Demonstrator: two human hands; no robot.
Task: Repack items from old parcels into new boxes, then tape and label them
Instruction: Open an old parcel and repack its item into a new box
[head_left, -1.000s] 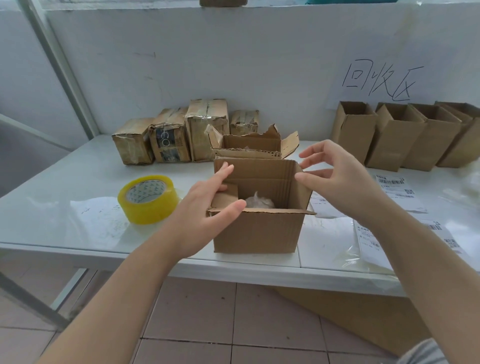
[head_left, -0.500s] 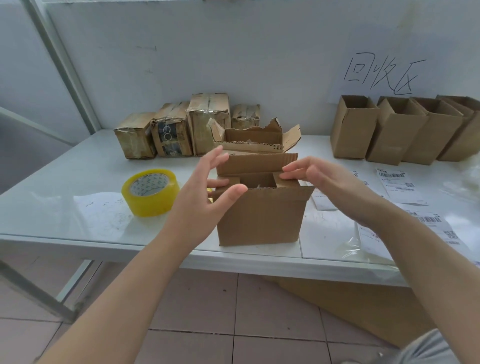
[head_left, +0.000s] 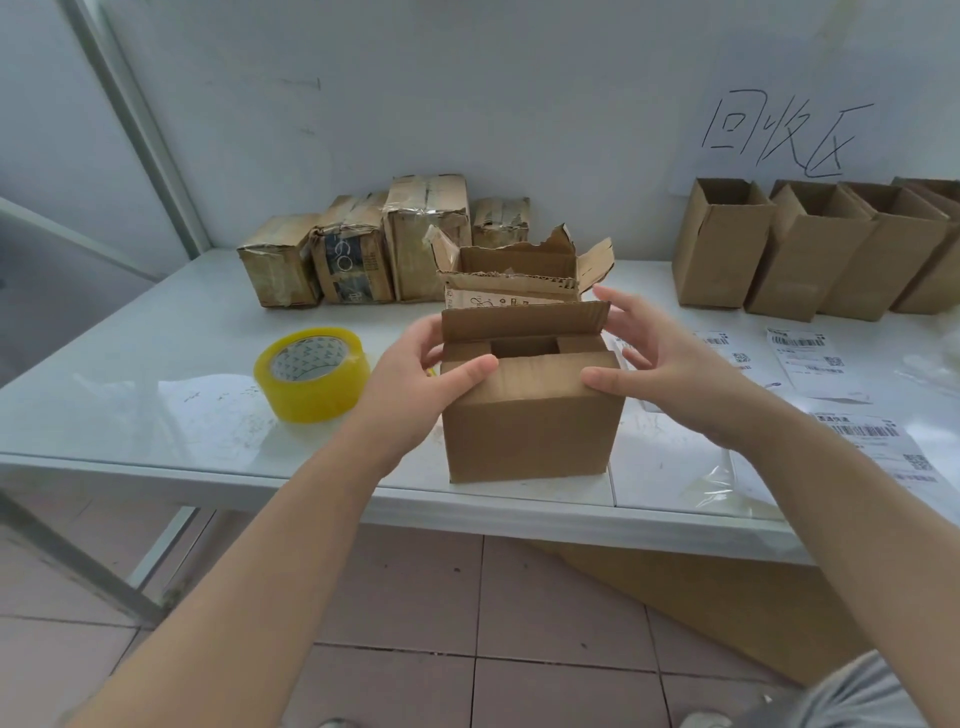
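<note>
A new brown cardboard box (head_left: 530, 421) stands near the front edge of the white table (head_left: 156, 332). Its two side flaps lie folded in and its near flap is folded down over them; the far flap still stands up. My left hand (head_left: 415, 379) holds the box's left top corner, thumb pressing the near flap. My right hand (head_left: 660, 364) holds the right top corner, thumb on the near flap and fingers behind the far flap. The box's contents are hidden. Right behind it sits a torn, opened old parcel (head_left: 519, 275).
A yellow tape roll (head_left: 311, 371) lies left of the box. Several old taped parcels (head_left: 358, 254) line the back wall. Several open new boxes (head_left: 810, 249) stand at the back right. Printed shipping labels (head_left: 810, 358) lie on the table to the right.
The side flaps went in first, then the near flap came down over them. Both hands moved from the open flaps onto the box's top corners.
</note>
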